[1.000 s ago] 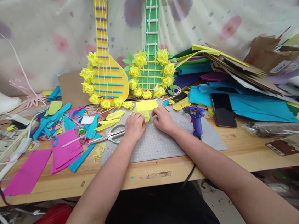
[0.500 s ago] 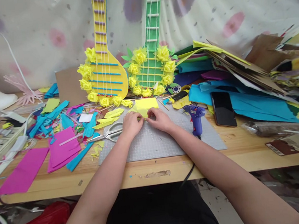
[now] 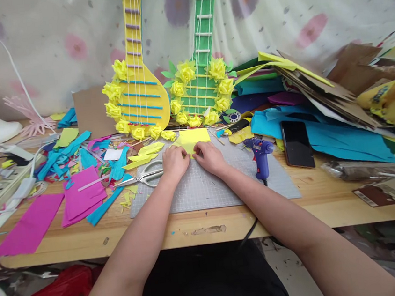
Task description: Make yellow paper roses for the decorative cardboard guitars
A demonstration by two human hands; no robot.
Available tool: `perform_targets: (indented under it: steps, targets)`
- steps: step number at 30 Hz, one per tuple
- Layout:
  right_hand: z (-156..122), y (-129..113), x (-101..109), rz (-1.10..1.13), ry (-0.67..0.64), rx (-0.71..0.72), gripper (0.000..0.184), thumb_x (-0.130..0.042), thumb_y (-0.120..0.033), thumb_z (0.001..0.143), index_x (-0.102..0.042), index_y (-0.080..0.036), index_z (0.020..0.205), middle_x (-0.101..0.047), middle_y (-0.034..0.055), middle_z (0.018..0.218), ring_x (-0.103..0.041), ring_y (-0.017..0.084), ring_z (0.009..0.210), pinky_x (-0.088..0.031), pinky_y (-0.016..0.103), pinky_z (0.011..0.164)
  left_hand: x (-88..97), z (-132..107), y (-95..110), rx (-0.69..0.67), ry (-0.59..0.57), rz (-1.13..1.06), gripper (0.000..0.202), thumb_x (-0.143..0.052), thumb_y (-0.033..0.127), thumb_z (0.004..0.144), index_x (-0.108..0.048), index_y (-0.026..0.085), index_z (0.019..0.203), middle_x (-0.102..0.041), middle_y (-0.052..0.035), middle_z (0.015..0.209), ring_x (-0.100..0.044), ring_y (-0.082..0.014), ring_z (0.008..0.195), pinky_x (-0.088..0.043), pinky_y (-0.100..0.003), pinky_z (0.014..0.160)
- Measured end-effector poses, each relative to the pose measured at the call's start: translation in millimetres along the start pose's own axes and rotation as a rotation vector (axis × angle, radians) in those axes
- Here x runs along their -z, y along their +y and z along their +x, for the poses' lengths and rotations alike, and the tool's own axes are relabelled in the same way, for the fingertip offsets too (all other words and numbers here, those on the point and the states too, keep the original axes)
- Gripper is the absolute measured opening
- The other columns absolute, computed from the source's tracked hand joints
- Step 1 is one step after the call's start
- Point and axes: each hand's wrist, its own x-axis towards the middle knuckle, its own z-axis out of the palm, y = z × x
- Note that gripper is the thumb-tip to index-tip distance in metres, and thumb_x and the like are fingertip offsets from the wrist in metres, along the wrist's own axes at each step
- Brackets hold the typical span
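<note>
My left hand (image 3: 175,161) and my right hand (image 3: 208,156) meet over the far part of a grey cutting mat (image 3: 209,189). Both are closed, pinching a small folded piece of yellow paper (image 3: 188,148) between their fingertips. Just beyond it a flat yellow paper sheet (image 3: 196,135) lies on the mat. Scissors (image 3: 144,176) lie to the left of my left hand. A blue glue gun (image 3: 261,154) stands to the right of my right hand.
A yellow paper guitar (image 3: 140,97) and a green one (image 3: 202,86), both ringed with yellow paper flowers, lean on the back wall. Pink and blue paper scraps (image 3: 78,189) litter the left. A black phone (image 3: 296,143) lies on blue paper; cardboard is piled at right.
My hands have drawn closer together over the yellow paper, from resting apart to pinching it between the fingertips. The view has shifted slightly.
</note>
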Motion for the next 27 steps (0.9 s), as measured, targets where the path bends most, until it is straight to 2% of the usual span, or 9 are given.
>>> perform_targets:
  steps: [7,13,20,27]
  targets:
    - [-0.5,-0.1,1.4,-0.048,-0.018,0.046,0.011,-0.045,-0.017,0.079,-0.055,-0.019,0.082,-0.061,0.0056,0.084,-0.050,0.019,0.083,-0.038,0.030,0.072,-0.4,-0.5,0.4,-0.009,0.000,0.018,0.013,-0.053,0.029,0.075,-0.061,0.020,0.072,-0.059,-0.0083,0.089,-0.051,-0.0252,0.092,-0.038,-0.039,0.081]
    - [-2.2,2.4,0.8,-0.084,-0.016,0.112,0.012,-0.047,-0.018,0.077,-0.056,-0.018,0.085,-0.061,0.0063,0.087,-0.049,0.019,0.086,-0.038,0.031,0.075,-1.4,-1.4,0.6,-0.020,0.011,0.041,0.013,-0.053,0.029,0.076,-0.061,0.020,0.073,-0.060,-0.0077,0.089,-0.051,-0.0246,0.091,-0.038,-0.038,0.080]
    - [-1.9,-1.1,0.8,-0.124,-0.015,0.098,0.011,-0.047,-0.019,0.079,-0.057,-0.018,0.084,-0.061,0.0070,0.088,-0.049,0.021,0.086,-0.038,0.032,0.074,-0.3,-2.2,2.0,-0.028,0.017,0.047,0.011,-0.053,0.028,0.077,-0.060,0.020,0.076,-0.058,-0.0083,0.090,-0.050,-0.0254,0.092,-0.037,-0.039,0.080]
    - [-1.5,-2.2,0.3,-0.151,-0.025,0.091,0.015,-0.044,-0.019,0.082,-0.059,-0.018,0.084,-0.060,0.0080,0.089,-0.048,0.021,0.086,-0.037,0.032,0.075,-0.4,-3.9,4.3,-0.100,0.025,0.020,0.010,-0.050,0.023,0.078,-0.060,0.023,0.081,-0.053,-0.0085,0.095,-0.043,-0.0264,0.100,-0.035,-0.039,0.084]
